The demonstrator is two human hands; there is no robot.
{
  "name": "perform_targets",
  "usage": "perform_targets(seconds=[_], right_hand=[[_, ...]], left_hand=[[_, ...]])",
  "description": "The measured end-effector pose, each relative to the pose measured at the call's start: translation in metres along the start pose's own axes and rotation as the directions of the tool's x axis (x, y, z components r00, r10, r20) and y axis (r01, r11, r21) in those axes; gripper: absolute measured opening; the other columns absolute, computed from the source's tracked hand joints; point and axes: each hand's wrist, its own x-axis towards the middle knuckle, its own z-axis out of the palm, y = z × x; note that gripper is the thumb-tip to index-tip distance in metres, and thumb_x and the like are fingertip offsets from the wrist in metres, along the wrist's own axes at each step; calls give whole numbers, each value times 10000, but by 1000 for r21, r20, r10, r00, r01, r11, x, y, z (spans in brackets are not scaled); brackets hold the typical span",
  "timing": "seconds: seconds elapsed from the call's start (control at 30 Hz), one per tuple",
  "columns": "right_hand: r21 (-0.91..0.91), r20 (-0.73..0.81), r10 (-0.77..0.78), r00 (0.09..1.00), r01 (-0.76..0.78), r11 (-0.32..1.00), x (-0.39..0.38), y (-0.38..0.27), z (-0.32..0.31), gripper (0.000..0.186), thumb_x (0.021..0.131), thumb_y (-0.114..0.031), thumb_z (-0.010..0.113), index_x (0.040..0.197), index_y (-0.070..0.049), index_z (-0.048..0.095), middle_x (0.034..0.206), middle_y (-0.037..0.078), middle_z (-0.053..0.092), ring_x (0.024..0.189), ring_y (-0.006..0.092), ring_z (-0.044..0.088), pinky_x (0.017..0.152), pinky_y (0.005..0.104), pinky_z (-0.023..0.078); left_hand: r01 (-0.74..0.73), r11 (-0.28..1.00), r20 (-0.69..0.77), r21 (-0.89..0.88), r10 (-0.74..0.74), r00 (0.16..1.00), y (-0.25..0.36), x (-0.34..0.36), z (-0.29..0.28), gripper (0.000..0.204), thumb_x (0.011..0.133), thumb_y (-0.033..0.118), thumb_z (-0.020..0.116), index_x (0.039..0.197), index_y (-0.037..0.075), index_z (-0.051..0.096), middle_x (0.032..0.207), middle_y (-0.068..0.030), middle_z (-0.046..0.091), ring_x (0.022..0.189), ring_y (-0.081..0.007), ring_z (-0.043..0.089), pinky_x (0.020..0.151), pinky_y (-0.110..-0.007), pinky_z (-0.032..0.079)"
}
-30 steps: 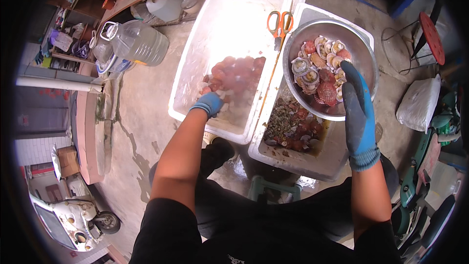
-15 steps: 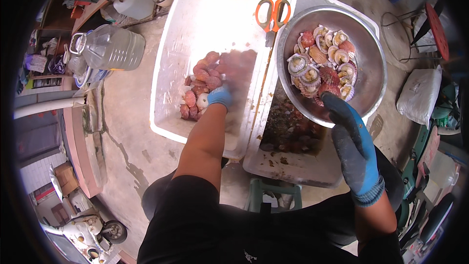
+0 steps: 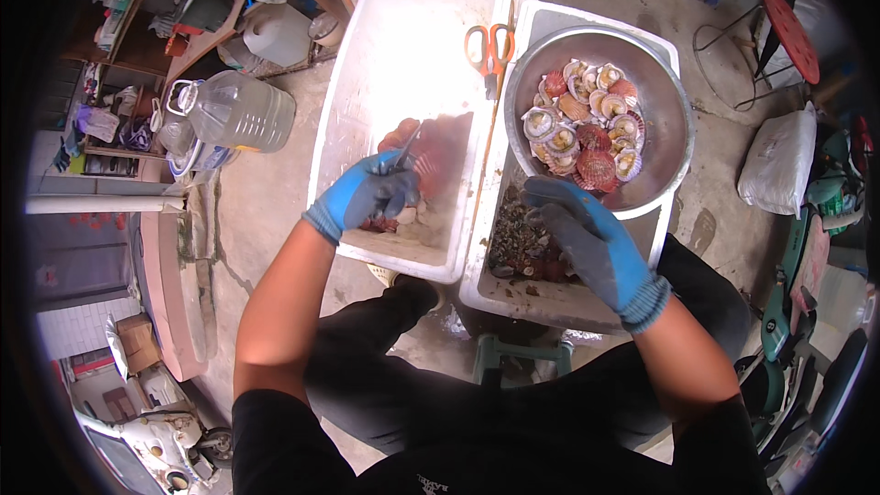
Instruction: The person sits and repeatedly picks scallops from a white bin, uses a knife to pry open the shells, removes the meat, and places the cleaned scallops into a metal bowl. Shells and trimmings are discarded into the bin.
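My left hand (image 3: 371,191), in a blue-and-grey glove, is closed above the white foam box (image 3: 323,160). A thin, blade-like grey tool (image 3: 408,141) sticks up from its fingers. Reddish scallops (image 3: 398,135) lie in the box around and under the hand, partly in shadow. My right hand (image 3: 587,234), gloved alike, is open with its fingers stretched out together. It hovers at the near rim of the steel bowl (image 3: 669,82). Inside the bowl sit several scallops (image 3: 596,170), some opened with pale flesh showing. Below the right hand, dark shell scraps (image 3: 522,252) lie in a second foam box (image 3: 541,304).
Orange-handled scissors (image 3: 489,57) rest across the boxes' adjoining rims. A green stool (image 3: 522,348) stands between my legs. Large water jugs (image 3: 243,112) are on the left floor. To the right are a red round stool (image 3: 789,37) and a white sack (image 3: 777,160).
My left hand has risen from the scallops and drawn back toward me, the thin tool now showing. The right hand has shifted left, off the bowl's edge. The whole view has shifted.
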Motion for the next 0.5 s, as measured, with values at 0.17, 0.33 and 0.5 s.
perform_targets(seconds=[0.17, 0.33, 0.5], right_hand=[[379, 286, 190, 939, -293, 878, -10, 12, 5, 505, 1149, -359, 508, 1518, -16, 516, 1359, 132, 662, 1104, 197, 694, 946, 376, 612], [476, 285, 168, 944, -292, 830, -17, 29, 19, 547, 1127, -487, 504, 1433, -41, 582, 1278, 128, 687, 1067, 229, 721, 900, 428, 643], [627, 83, 52, 995, -93, 774, -13, 39, 11, 565, 1149, -497, 451, 1394, -13, 607, 1204, 106, 700, 1052, 212, 712, 918, 378, 601]], left_hand=[[-83, 996, 8, -12, 83, 997, 17, -61, 80, 482, 1007, 60, 677, 1481, 55, 588, 1006, -122, 735, 750, -183, 667, 669, -312, 527], [-477, 546, 119, 688, 564, 817, 12, -78, 166, 336, 954, 52, 761, 1288, 51, 731, 1009, -135, 737, 868, -270, 719, 809, -356, 565], [-487, 616, -51, 619, 651, 757, 9, -73, 193, 492, 948, 41, 756, 1425, 58, 639, 1079, -161, 745, 837, -272, 740, 746, -354, 584]])
